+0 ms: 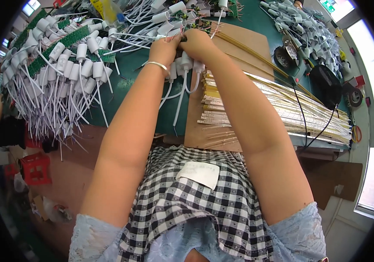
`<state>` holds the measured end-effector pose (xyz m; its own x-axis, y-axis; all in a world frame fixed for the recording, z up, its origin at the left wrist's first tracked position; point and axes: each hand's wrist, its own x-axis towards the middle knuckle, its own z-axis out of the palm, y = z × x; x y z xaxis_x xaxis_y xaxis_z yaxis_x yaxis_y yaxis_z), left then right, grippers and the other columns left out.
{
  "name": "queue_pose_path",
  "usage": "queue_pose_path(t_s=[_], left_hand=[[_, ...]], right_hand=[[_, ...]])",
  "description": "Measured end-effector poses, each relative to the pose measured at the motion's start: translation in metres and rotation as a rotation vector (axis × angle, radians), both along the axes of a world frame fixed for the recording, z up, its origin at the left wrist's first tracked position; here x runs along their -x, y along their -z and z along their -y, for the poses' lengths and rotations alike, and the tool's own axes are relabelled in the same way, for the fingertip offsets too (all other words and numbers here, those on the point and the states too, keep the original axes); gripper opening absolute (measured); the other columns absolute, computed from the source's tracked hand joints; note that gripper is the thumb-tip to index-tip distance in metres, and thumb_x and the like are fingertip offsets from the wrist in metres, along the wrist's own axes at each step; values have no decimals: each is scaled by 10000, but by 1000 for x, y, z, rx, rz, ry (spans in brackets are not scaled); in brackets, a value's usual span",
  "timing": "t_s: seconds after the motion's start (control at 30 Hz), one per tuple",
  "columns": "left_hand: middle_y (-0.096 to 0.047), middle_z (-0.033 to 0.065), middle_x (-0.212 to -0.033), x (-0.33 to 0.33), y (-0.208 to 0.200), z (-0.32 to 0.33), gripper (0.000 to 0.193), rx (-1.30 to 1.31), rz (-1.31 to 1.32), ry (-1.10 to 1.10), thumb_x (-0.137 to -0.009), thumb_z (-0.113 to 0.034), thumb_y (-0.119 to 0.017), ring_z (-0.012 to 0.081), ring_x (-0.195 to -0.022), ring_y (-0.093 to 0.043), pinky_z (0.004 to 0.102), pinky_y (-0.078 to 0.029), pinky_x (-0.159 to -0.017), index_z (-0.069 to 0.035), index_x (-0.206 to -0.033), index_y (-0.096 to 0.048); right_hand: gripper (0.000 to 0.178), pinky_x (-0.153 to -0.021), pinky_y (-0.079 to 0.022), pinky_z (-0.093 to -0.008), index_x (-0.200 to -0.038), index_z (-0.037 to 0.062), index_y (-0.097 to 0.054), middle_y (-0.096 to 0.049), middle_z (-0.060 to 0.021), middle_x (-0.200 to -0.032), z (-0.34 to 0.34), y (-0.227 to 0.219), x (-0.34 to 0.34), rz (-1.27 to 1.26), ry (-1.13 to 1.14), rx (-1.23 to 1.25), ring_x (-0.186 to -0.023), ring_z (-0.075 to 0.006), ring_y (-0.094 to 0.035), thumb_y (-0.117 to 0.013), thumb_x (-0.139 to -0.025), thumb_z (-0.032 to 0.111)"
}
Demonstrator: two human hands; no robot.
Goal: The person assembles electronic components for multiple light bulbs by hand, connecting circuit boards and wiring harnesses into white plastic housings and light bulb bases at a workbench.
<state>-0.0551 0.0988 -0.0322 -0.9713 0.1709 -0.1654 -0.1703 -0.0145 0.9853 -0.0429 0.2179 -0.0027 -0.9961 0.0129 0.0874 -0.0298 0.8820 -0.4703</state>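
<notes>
My left hand (165, 50) and my right hand (198, 44) meet at the far middle of the table, fingers closed and fingertips close together. Whatever they pinch is too small and hidden to make out; thin reddish wires show by the fingertips. Just below and between the hands hang several white cylinders (187, 61) with white cables (180, 102) trailing toward me. More white cylinders (160, 17) and small circuit boards lie heaped right behind my hands.
At left, green circuit boards (75, 37) with white cylinders and cables overhang the table edge. Long thin strips (278, 107) lie on brown board (195, 135) at right. Grey tubes (305, 26) are piled far right, near a black fan-like device (286, 56) and tape roll (353, 96).
</notes>
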Motion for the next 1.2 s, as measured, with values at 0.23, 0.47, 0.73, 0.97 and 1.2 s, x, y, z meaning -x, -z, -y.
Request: queue_pose_path(t_s=[0.23, 0.47, 0.73, 0.97, 1.2], left_hand=[[-665, 161, -962, 31, -160, 59, 708, 572, -816, 280, -751, -528, -652, 210, -846, -639, 312, -491, -746, 14, -1193, -540], [-444, 168, -1348, 102, -104, 23, 791, 1029, -1134, 360, -804, -598, -522, 383, -1202, -443, 412, -366, -980, -201, -1431, -250], [-582, 58, -1146, 129, -90, 12, 473, 682, -1450, -171, -818, -408, -574, 268, -1056, -507, 406, -369, -891, -182, -1231, -519], [-617, 77, -1095, 188, -153, -10, 429, 1361, -1175, -3, -804, -276, -613, 288, -1042, -526, 433, -421, -886, -173, -1214, -543], [-642, 205, -824, 222, -207, 42, 323, 867, -1198, -513, -850, -327, -557, 409, -785, -608, 483, -472, -720, -51, -1008, -618]], right_hand=[[297, -700, -474, -368, -1080, 18, -532, -627, -157, -925, 68, -74, 6, -258, 14, 1330, -778, -252, -595, -577, -838, 185], [627, -949, -391, -392, -1272, -1, -346, -415, -252, -1218, 38, -45, 40, -414, 575, 1036, -1112, -377, -461, -638, -722, 65], [584, -1031, -301, -389, -1282, -2, -410, -346, -225, -1310, 3, -2, 26, -331, 298, 830, -1234, -361, -351, -609, -751, 137], [454, -1035, -294, -405, -1195, 31, -512, -332, -194, -1350, -5, 6, 19, -245, 204, 749, -1244, -362, -340, -607, -768, 153], [381, -1017, -314, -375, -1170, 54, -537, -348, -155, -1362, -1, -18, 10, -256, 141, 771, -1258, -301, -346, -584, -801, 137]])
